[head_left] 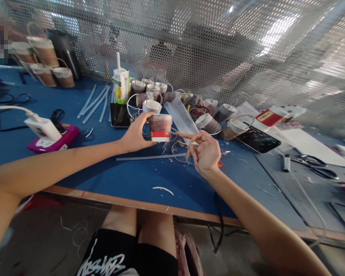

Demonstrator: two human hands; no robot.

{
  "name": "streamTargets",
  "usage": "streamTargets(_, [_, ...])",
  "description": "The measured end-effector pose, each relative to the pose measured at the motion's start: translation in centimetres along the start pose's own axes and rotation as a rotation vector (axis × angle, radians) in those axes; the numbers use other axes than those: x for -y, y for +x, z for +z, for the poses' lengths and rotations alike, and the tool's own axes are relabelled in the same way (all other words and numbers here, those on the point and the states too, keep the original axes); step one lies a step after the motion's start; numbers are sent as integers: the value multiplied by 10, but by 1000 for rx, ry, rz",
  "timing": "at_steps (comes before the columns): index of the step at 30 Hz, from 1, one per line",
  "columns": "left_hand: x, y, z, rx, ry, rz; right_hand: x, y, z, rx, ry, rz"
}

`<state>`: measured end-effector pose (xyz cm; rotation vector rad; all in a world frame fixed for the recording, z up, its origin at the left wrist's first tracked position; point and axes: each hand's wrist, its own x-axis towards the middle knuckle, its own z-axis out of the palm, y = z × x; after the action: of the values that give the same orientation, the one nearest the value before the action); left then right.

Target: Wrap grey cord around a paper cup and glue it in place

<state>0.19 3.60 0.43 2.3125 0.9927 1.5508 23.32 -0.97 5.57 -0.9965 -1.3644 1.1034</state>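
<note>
My left hand (136, 135) grips a small paper cup (160, 128) from its left side, thumb below and fingers behind. Brown cord is wound round the cup's upper part, while its red and white lower band stays bare. To the right, my right hand (205, 151) has its index finger stretched toward the cup and its other fingers curled. A thin brown cord (174, 131) runs from the cup's side to this hand and seems held in it; its loose length loops over the blue table (138, 176) below.
Behind the hands stand several cord-wrapped cups (153, 91), a drink carton (121, 86) and a bundle of clear strips (181, 113). A phone (258, 137) and scissors (316, 165) lie right. At left are a purple power strip (67, 134) and small handled baskets (63, 76).
</note>
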Motion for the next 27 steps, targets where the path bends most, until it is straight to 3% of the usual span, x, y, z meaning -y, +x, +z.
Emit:
streamTargets(3, [2, 0, 1, 3, -22, -16, 2, -2, 1, -4, 5, -43])
streamTargets(7, [2, -1, 1, 20, -87, -26, 4, -10, 10, 263, 13, 81])
streamTargets(9, [1, -2, 1, 39, -156, -23, 5, -12, 12, 327, 66, 98])
streamTargets(11, [0, -3, 0, 60, -217, -19, 6, -10, 11, 294, 116, 99])
streamTargets(16, [2, -2, 1, 60, -316, 26, 2, 3, -2, -6, 167, 146])
streamTargets(19, [1, -1, 1, 66, -340, 53, -1, 7, -6, -93, 230, 61])
streamTargets(21, [0, 0, 1, 82, -330, 44, -1, 4, -4, -18, 265, -54])
streamTargets(23, [-1, 0, 1, 91, -322, 27, 0, -2, 1, 157, 272, -102])
streamTargets(25, [0, -1, 1, 91, -333, 26, 2, -8, 6, 348, 252, -57])
streamTargets(27, [3, -2, 2, 87, -352, 33, 2, -10, 8, 461, 226, 12])
